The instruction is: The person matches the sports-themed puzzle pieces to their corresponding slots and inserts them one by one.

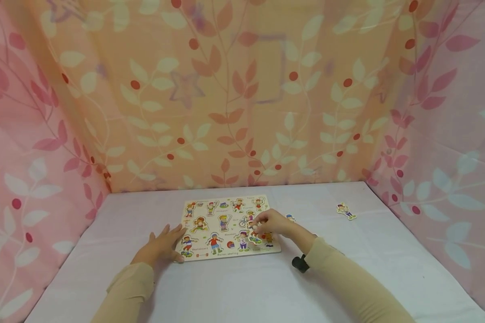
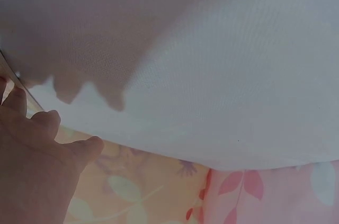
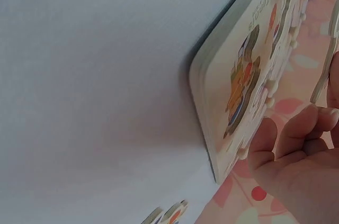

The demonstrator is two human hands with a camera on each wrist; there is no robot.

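A wooden peg puzzle board point(image 1: 248, 252) with cartoon sports figures lies on the white table. Fingers spread, my left hand point(image 1: 159, 246) rests along the board's left edge; the left wrist view shows part of that hand point(image 2: 39, 155) at the edge. Over the right part of the board, my right hand point(image 1: 280, 225) pinches a figure puzzle piece point(image 1: 255, 240) with green at its bottom. In the right wrist view the piece point(image 3: 328, 60) appears edge-on between the fingers, above the board. Near the board's corner shows a printed tennis figure point(image 3: 243, 83).
A loose figure piece point(image 1: 344, 211) lies far right on the table point(image 1: 226, 296). Another piece point(image 1: 290, 218) is partly hidden behind my right hand. A black object point(image 1: 300, 264) shows by the right sleeve. Floral curtains point(image 1: 234, 89) enclose the back and sides.
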